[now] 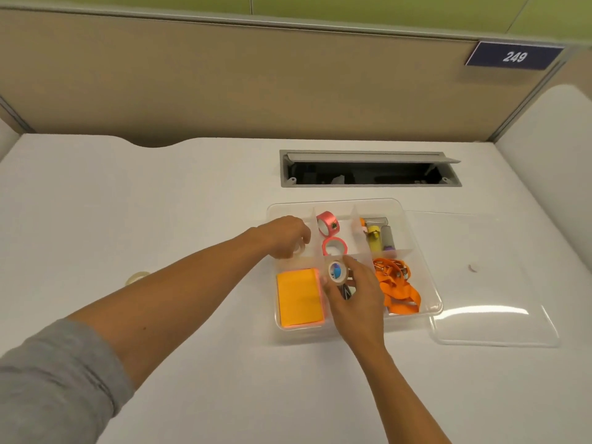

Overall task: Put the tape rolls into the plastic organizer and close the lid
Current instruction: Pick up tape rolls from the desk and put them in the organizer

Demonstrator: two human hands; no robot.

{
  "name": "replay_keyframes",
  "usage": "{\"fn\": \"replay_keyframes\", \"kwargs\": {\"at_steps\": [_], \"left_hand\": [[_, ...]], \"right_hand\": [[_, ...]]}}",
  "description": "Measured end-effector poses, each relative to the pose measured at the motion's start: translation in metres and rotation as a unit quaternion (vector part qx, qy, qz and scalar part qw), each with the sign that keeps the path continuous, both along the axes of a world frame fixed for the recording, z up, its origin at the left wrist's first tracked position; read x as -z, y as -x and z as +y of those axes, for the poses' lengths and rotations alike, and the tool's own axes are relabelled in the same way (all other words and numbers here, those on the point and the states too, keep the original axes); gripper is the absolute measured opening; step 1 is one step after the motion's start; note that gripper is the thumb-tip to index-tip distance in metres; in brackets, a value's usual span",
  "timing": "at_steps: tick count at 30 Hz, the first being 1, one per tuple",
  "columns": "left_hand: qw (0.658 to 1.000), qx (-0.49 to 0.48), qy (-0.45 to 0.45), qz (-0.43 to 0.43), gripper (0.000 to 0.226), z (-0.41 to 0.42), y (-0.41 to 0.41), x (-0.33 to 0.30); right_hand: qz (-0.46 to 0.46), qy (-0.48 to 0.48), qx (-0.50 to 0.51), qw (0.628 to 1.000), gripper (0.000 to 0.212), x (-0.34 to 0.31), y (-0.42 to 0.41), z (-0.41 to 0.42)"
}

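The clear plastic organizer (416,232) lies open on the white desk, its clear lid (493,302) flat on the desk to the right. Two pink tape rolls (327,223) (334,247) sit in the back middle compartment. My left hand (285,237) hovers over the back left compartment, fingers closed on a clear tape roll (299,248). My right hand (352,293) holds a tape roll with a blue and white core (336,271) above the organizer's front middle. Another clear tape roll (136,277) lies on the desk, partly hidden behind my left forearm.
Orange sticky notes (298,298) fill the front left compartment, an orange lanyard (397,286) the front right, and small yellow and grey items (378,237) the back right. A cable hatch (368,169) is open in the desk behind the organizer. Partition walls stand behind and to the right.
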State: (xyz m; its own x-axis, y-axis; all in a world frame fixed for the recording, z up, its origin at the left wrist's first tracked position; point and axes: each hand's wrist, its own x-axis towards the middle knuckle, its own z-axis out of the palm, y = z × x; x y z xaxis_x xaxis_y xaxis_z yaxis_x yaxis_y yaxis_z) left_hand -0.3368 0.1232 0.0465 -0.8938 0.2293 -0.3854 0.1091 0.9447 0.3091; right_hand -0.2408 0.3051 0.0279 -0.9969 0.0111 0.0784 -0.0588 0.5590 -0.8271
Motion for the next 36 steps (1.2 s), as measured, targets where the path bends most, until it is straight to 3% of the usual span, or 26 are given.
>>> {"fn": "replay_keyframes", "kwargs": {"at_steps": [3,10,12,15,17,21,24,28,36], "left_hand": [[1.000,0.016,0.003,-0.012,0.034,0.002,0.004,0.005],[1.000,0.020,-0.015,0.002,0.049,-0.010,0.009,-0.008],[0.993,-0.049,-0.065,0.082,0.039,-0.012,0.004,-0.016],[0.947,-0.198,-0.115,0.224,0.023,-0.019,-0.014,-0.021],[0.916,-0.279,-0.154,0.244,0.022,-0.025,-0.029,-0.019],[0.878,-0.386,-0.233,0.160,0.036,-0.029,-0.051,-0.007],[0.851,-0.412,-0.315,0.086,0.045,-0.027,-0.065,0.000],[0.847,-0.412,-0.332,0.054,0.051,-0.028,-0.073,0.004],[0.837,-0.419,-0.351,0.034,0.053,-0.032,-0.068,0.007]], "right_hand": [[0.012,0.003,-0.006,1.000,0.044,-0.001,0.004,-0.001],[0.023,0.005,-0.019,1.000,0.043,-0.001,0.013,-0.006],[0.023,0.001,-0.027,0.999,0.044,-0.003,0.018,-0.009],[0.027,-0.014,-0.039,0.999,0.046,-0.010,0.032,-0.018],[0.020,-0.023,-0.054,0.998,0.049,-0.016,0.044,-0.028],[0.017,-0.043,-0.101,0.994,0.051,-0.023,0.074,-0.058],[0.005,-0.132,-0.141,0.981,0.052,-0.019,0.096,-0.079],[-0.024,-0.255,-0.173,0.951,0.042,-0.005,0.114,-0.095],[-0.052,-0.293,-0.165,0.940,0.034,0.013,0.120,-0.109]]}}
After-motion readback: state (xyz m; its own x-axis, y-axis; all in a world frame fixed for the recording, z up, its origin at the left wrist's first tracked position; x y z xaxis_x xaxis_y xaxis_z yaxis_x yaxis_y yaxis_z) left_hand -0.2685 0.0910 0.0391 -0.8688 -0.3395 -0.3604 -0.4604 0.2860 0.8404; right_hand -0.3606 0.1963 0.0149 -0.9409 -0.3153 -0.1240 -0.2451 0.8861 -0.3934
